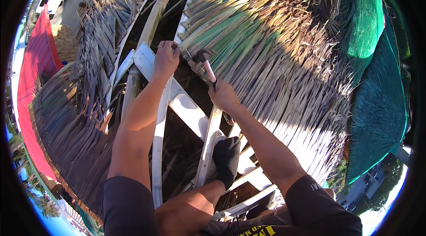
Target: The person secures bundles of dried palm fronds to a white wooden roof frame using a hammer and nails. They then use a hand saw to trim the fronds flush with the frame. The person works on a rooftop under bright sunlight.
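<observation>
My right hand [224,97] is wrapped round the dark grip of a claw hammer [209,68]. The hammer has a dark head and a pale pinkish shaft, and its head is raised toward my left hand [167,59]. The fingers of that hand are closed together at the edge of the thatch, beside a white wooden batten [181,29]. Whatever they pinch is too small to make out. Just below my left hand, a wide white board [186,106] slants across the roof frame.
Dry palm thatch [275,58] covers the right side, with more thatch [75,107] on the left. Between them lie open gaps, a bamboo pole [153,18] and narrow battens [208,147]. My dark-socked foot [226,158] rests on the frame. Green netting [377,98] and a red roof [35,80] flank the thatch.
</observation>
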Demonstrator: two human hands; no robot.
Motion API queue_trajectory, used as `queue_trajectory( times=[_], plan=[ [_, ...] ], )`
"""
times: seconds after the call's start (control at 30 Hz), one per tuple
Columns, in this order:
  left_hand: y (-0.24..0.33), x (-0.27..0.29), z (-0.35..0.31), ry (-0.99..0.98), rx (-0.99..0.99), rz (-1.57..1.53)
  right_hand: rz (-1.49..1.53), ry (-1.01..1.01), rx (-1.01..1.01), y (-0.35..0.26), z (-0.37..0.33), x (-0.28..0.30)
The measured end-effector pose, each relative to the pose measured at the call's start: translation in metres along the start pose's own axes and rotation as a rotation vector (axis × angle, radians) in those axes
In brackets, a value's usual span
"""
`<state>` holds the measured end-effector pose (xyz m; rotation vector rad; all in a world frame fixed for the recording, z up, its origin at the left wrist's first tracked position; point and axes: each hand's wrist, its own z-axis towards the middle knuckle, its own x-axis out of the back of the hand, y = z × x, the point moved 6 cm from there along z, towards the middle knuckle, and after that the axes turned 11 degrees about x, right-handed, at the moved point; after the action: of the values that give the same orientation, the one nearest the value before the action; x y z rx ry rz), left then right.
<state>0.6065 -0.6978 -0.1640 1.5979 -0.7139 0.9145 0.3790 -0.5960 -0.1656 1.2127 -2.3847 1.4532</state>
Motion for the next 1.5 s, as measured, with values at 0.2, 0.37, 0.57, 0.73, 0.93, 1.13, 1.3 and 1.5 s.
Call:
queue_trajectory(
  times=[0.2,0.37,0.57,0.73,0.93,1.13,1.3,1.5],
  plan=[
    [0.004,-0.009,-0.009,-0.101,0.267,0.064,-0.028,-0.018,0.064,-0.032,-0.007,0.036],
    [0.005,-0.005,-0.007,-0.084,0.22,0.043,0.296,0.364,0.357,-0.092,-0.039,0.073],
    [0.004,-0.006,-0.008,-0.055,0.179,0.082,-0.095,0.185,0.195,-0.104,0.021,0.054],
    [-0.01,-0.016,-0.006,-0.038,0.18,0.075,0.262,0.574,0.518,-0.1,0.007,0.071],
    [0.013,-0.001,-0.017,0.007,0.173,0.132,0.083,0.289,0.145,-0.064,0.026,0.056],
    [0.158,-0.016,-0.147,-0.483,-0.277,-0.503,0.911,0.258,-0.057,0.027,-0.072,0.084],
    [0.189,-0.036,-0.192,-0.589,-0.062,-0.665,1.343,0.221,-0.148,0.058,-0.134,0.072],
    [0.166,-0.053,-0.199,-0.546,0.201,-0.575,0.703,0.27,-0.145,0.116,-0.175,0.059]
  ],
)
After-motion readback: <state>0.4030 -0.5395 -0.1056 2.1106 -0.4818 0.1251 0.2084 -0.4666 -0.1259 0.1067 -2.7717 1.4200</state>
